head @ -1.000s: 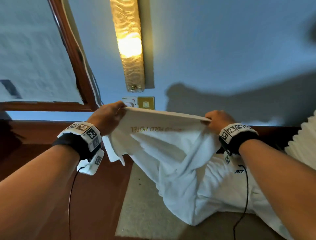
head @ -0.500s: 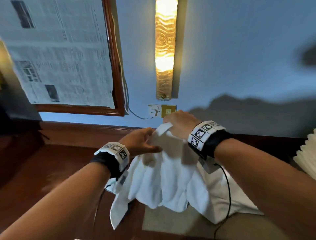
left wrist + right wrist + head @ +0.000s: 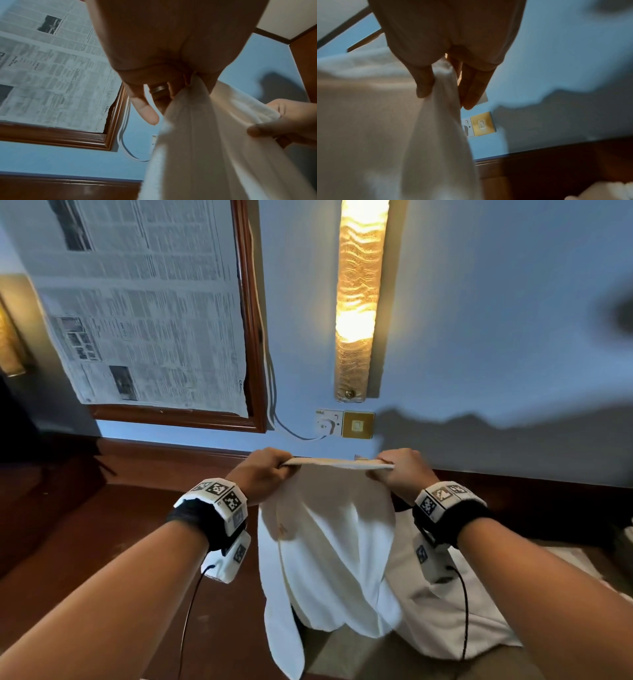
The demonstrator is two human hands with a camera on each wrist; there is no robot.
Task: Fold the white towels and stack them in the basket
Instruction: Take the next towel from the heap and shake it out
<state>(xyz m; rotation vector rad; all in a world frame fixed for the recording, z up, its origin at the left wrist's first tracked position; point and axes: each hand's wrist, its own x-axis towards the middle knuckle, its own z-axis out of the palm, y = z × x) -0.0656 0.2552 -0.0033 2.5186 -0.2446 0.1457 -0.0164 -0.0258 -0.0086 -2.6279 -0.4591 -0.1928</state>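
Observation:
A white towel (image 3: 329, 546) hangs doubled in front of me, its top edge stretched level between both hands. My left hand (image 3: 265, 474) pinches the left end of that edge; in the left wrist view the cloth (image 3: 197, 135) runs out from between thumb and fingers. My right hand (image 3: 399, 472) pinches the right end, and the right wrist view shows the thumb pressing the towel (image 3: 440, 121) against the fingers. More white cloth (image 3: 445, 604) lies on the surface behind the hanging towel. No basket shows in any view.
A dark wooden desk top (image 3: 102, 542) spreads to the left, with a beige mat (image 3: 342, 659) under the cloth. On the blue wall are a lit lamp (image 3: 359, 302), a socket and switch plate (image 3: 344, 424), and a wooden frame (image 3: 253, 320) covered with newspaper.
The hands came together with the towel's corners half a second ago, then moved apart again. The towel now hangs folded over, narrower than a second ago, its top edge pulled taut.

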